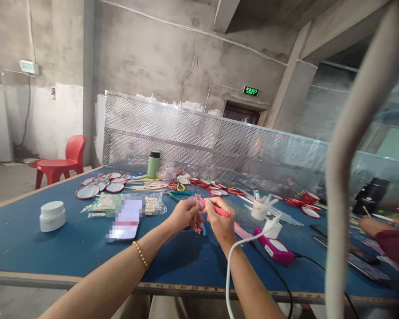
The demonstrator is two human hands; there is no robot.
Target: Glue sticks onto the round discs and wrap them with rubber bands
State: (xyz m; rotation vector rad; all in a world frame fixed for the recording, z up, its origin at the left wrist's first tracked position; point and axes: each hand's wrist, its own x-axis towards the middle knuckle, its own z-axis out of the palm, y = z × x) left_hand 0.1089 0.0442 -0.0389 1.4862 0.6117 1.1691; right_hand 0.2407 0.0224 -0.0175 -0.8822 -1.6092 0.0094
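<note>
My left hand (185,214) and my right hand (220,220) meet over the middle of the blue table (26,243). The right hand's fingers are closed around a pink pen-like tool (220,210) that points left. The left hand pinches a small thin piece against the tool's tip; I cannot make out what it is. A bead bracelet (141,255) sits on my left wrist. A white cable (242,248) crosses over my right forearm.
A phone (126,220), a white jar (52,215), packets of sticks (153,204), round red-rimmed mirrors (98,186), a green bottle (153,164), a white cup of tools (260,208) and a magenta device (275,249) lie about. Another person's arm (385,232) rests at right. A red chair (61,161) stands left.
</note>
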